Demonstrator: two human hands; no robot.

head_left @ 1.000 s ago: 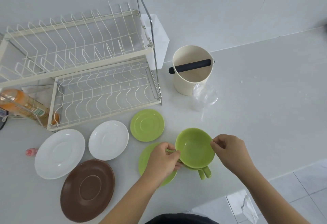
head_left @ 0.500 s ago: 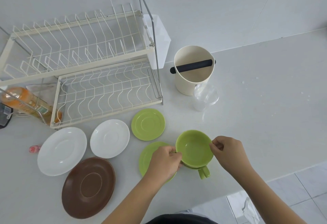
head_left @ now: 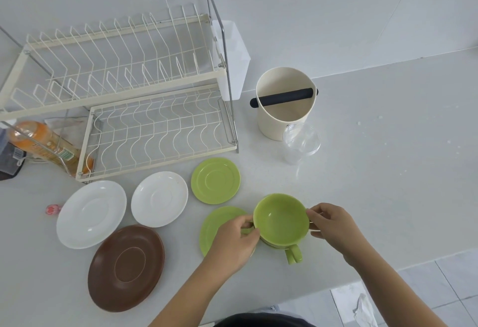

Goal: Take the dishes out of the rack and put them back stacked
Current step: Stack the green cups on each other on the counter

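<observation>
We see our left hand (head_left: 239, 241) low in the frame's centre, fingers curled and pinching; our right hand (head_left: 333, 226) sits to its right, pinching likewise. Both forearms rise from the bottom edge.

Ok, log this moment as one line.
stage: stacking cups | left hand: grips top green cup | right hand: grips same cup | beneath: second green cup | rack: no dishes

Two bare forearms, no sleeves visible. Left hand (head_left: 239, 240) and right hand (head_left: 333, 226) bare: no rings, watch or gloves. Dark garment (head_left: 261, 321) at bottom edge, torso partly in view.
</observation>
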